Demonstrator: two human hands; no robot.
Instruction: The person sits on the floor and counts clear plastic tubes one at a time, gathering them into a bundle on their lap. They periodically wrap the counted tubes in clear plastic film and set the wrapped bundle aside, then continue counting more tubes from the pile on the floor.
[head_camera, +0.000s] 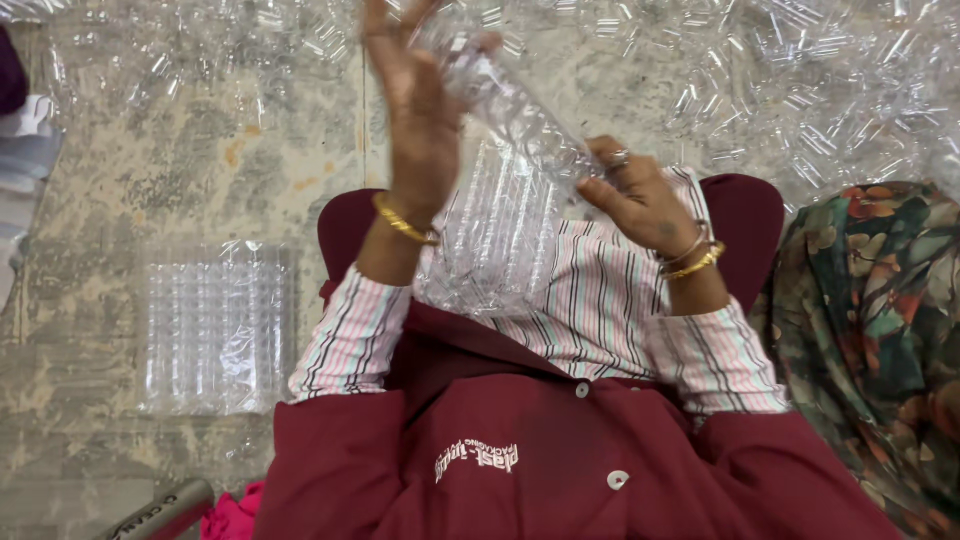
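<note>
My left hand is raised near the top of the view and grips the upper end of a clear plastic bag packed with small transparent tubes. My right hand holds the bag's lower end, fingers curled around it. The bag slants between the two hands. Beneath them, on my lap, rests a clear ribbed plastic tray. Gold bangles circle both wrists, and striped sleeves come out of a maroon garment.
A second clear ribbed tray lies on the mottled floor at the left. A heap of loose transparent tubes spreads across the top and right. Floral patterned cloth sits at the right edge. A grey cylinder pokes in at bottom left.
</note>
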